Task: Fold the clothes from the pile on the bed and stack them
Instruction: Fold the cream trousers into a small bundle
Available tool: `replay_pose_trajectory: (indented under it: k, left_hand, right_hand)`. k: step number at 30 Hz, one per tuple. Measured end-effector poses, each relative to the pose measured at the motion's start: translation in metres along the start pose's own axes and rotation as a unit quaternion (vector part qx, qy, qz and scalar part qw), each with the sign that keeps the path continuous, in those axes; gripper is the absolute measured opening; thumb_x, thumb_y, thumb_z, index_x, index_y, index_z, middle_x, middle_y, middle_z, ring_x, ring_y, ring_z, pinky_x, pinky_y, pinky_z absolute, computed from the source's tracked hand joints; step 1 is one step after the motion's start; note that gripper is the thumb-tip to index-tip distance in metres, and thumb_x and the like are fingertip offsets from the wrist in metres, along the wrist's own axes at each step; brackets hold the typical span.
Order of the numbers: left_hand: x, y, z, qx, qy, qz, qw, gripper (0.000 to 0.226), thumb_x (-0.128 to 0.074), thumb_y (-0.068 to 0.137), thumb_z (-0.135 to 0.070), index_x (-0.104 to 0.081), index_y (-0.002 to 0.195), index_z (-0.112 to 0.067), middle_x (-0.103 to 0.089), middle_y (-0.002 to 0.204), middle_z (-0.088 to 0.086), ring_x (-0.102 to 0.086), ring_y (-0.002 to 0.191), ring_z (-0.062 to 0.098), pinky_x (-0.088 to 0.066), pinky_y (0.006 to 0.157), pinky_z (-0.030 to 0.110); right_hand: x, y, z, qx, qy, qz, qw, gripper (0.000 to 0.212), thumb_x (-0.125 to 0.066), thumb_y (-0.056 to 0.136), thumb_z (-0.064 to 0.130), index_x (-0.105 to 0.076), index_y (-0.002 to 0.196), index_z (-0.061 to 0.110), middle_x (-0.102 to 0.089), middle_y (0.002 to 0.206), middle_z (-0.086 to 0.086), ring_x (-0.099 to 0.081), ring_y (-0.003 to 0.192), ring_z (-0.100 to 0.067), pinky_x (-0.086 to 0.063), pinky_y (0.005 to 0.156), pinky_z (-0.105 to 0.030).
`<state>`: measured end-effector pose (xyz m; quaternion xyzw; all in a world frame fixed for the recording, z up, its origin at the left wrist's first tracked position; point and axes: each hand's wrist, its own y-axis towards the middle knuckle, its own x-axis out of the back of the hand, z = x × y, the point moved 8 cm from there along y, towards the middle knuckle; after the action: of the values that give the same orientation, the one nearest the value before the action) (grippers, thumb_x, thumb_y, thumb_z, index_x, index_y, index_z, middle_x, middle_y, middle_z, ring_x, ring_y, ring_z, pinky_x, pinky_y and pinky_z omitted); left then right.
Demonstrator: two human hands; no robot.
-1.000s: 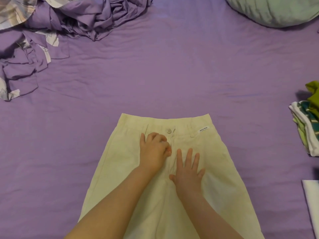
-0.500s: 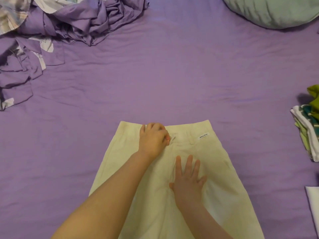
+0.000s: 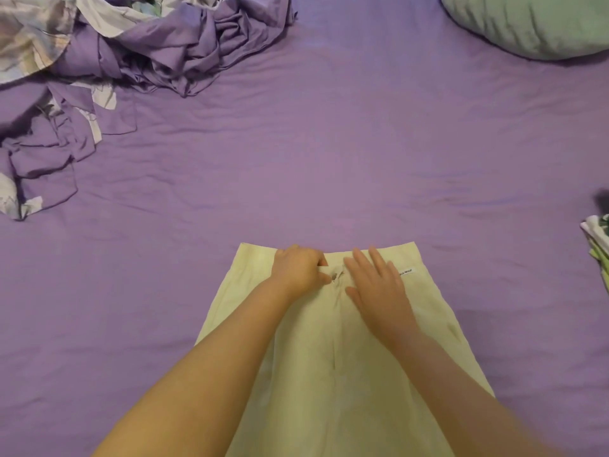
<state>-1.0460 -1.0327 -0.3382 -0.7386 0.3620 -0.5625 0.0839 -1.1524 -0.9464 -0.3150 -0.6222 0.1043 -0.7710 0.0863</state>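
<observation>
Now pinching cream trousers (image 3: 346, 374) at the fly with left hand (image 3: 301, 270), right hand (image 3: 375, 285) flat alongside; purple pile (image 3: 171, 51) far left, pillow (image 3: 534, 24) far right.

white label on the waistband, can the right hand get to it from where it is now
Probably yes. The right hand lies flat on the cream trousers with its fingers spread, and the white label sits uncovered on the waistband just to the right of its fingertips. Nothing lies between them.
</observation>
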Motion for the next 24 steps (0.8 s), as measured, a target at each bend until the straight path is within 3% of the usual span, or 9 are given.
replay_pose_trajectory:
  k: [2,3,5,8,11,18,24]
  left_hand:
    - [-0.003,0.003,0.002,0.007,-0.013,0.022,1.0,0.028,-0.061,0.088,-0.04,-0.063,0.115,-0.032,-0.064,0.117,-0.009,-0.045,0.121,0.019,-0.028,0.098,0.033]
    - [-0.003,0.003,0.001,0.009,-0.011,0.028,1.0,0.028,-0.059,0.089,-0.04,-0.063,0.115,-0.033,-0.064,0.116,-0.01,-0.045,0.121,0.019,-0.028,0.098,0.033]
    - [-0.004,0.002,-0.001,0.011,-0.014,0.037,0.999,0.023,-0.058,0.088,-0.043,-0.067,0.106,-0.033,-0.065,0.101,-0.011,-0.049,0.113,0.019,-0.029,0.094,0.034]
    - [-0.007,0.002,-0.005,0.002,-0.005,0.057,0.998,0.019,-0.056,0.089,-0.046,-0.067,0.086,-0.03,-0.056,0.074,-0.011,-0.05,0.095,0.018,-0.028,0.085,0.034]
    - [-0.009,0.002,-0.005,0.006,-0.015,0.077,0.997,0.033,-0.055,0.09,-0.044,-0.052,0.063,-0.024,-0.044,0.06,-0.009,-0.044,0.084,0.017,-0.026,0.08,0.033]
    - [-0.007,0.001,-0.004,0.023,-0.028,0.074,0.997,0.044,-0.05,0.091,-0.038,-0.039,0.052,-0.021,-0.04,0.055,-0.007,-0.042,0.081,0.02,-0.028,0.077,0.033]
    - [-0.007,0.001,-0.003,0.084,-0.076,0.077,0.991,0.037,-0.048,0.086,-0.025,-0.034,0.052,-0.02,-0.035,0.055,-0.005,-0.039,0.073,0.02,-0.023,0.065,0.031]
  right_hand:
    - [-0.005,0.015,-0.006,-0.002,0.029,0.03,0.999,0.047,-0.038,0.101,0.031,-0.03,0.146,0.025,-0.026,0.154,0.009,-0.009,0.147,-0.019,-0.014,0.115,-0.042]
    - [-0.006,0.02,-0.006,0.009,0.04,0.037,0.998,0.043,-0.036,0.101,0.031,-0.034,0.144,0.026,-0.028,0.153,0.01,-0.009,0.146,-0.017,-0.012,0.115,-0.039]
    - [0.001,0.025,-0.003,0.032,0.076,0.025,0.996,0.031,-0.043,0.099,0.026,-0.053,0.128,0.023,-0.046,0.14,0.007,-0.024,0.141,-0.018,-0.017,0.111,-0.033]
    - [0.018,0.023,-0.004,0.032,0.145,-0.038,0.988,0.015,-0.054,0.092,0.015,-0.067,0.1,0.017,-0.062,0.104,0.002,-0.051,0.11,-0.022,-0.031,0.099,-0.033]
    - [0.019,0.022,-0.004,0.03,0.152,-0.04,0.987,0.016,-0.054,0.092,0.016,-0.069,0.098,0.02,-0.062,0.097,0.003,-0.053,0.095,-0.02,-0.029,0.092,-0.029]
    - [0.014,0.023,0.001,0.044,0.165,-0.01,0.985,0.03,-0.034,0.09,0.024,-0.063,0.09,0.021,-0.064,0.087,0.005,-0.052,0.087,-0.019,-0.031,0.09,-0.029]
    - [0.013,0.027,0.0,0.054,0.185,0.001,0.981,0.006,-0.058,0.09,0.022,-0.063,0.088,0.022,-0.06,0.084,0.009,-0.049,0.09,-0.017,-0.032,0.088,-0.029]
